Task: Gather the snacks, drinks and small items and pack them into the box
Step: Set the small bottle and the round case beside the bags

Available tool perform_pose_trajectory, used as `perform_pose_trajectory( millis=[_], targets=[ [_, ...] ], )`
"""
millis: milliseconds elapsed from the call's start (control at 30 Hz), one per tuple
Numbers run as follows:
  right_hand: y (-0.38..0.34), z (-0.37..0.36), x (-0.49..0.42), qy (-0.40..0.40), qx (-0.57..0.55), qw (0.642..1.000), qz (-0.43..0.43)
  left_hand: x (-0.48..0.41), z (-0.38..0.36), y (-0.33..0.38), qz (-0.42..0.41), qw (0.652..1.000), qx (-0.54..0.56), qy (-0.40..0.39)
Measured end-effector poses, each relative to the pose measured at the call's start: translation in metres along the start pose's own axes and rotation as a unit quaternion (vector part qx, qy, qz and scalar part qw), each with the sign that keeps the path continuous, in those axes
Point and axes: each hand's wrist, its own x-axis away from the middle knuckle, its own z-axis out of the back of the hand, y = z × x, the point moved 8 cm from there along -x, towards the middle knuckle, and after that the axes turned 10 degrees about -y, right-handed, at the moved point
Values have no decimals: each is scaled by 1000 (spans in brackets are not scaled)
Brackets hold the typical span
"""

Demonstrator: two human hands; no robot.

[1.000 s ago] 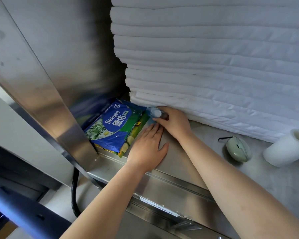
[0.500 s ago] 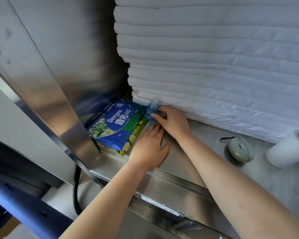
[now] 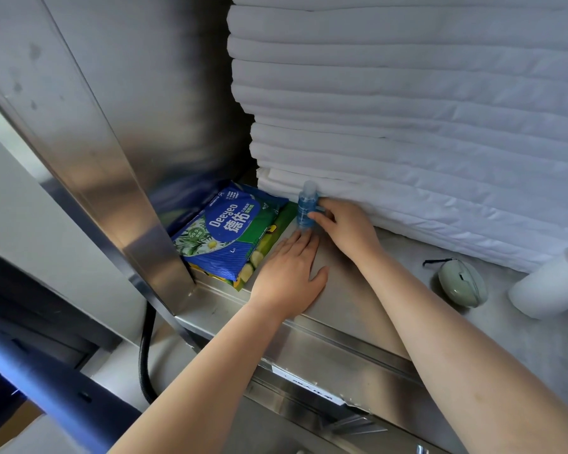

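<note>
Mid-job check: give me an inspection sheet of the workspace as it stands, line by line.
Surface: brushed stainless-steel counter, bare metal between the arms.
Job's things: small clear blue bottle, upright against the stack of folded white quilted pads; blue Deeyeo wet-wipes pack lying on a green-and-yellow packet; packing box not in view.
Clutter: pale green oval pouch; white roll.
Grippers: right hand pinches the bottle; left hand lies flat on the counter, fingers straight.
Cables: black corrugated hose hanging below the counter edge.
Surroundings: steel upright panel left of the packs.
</note>
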Motion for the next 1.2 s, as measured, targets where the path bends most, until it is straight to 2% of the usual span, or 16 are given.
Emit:
perform_pose_trajectory(
  millis=[200, 400, 600, 800, 1000, 1067, 1133, 1200],
  targets=[
    [-1, -5, -4, -57, -24, 998, -7, 0, -1, 0, -4, 1000, -4, 0],
    [-4, -5, -3, -20, 17, 999, -42, 0, 0, 1, -6, 1000, 1, 1],
    [-3, -7, -3, -57, 44, 997, -32, 1, 1, 1, -6, 1000, 3, 2],
    [-7, -7, -3, -46, 51, 997, -41, 1, 2, 2, -7, 1000, 8, -2],
    [-15, -2, 11, -62, 19, 996, -65, 2, 2, 2, -4, 1000, 6, 0],
    [-15, 9, 31, -30, 19, 996, -82, 2, 3, 2, -5, 1000, 6, 2],
    [-14, 32, 64, 44, 43, 995, -78, 2, 2, 1, -3, 1000, 7, 3],
    [-8, 57, 104, 114, 121, 984, -68, 2, 1, 0, -1, 1000, 9, 1]
  ],
)
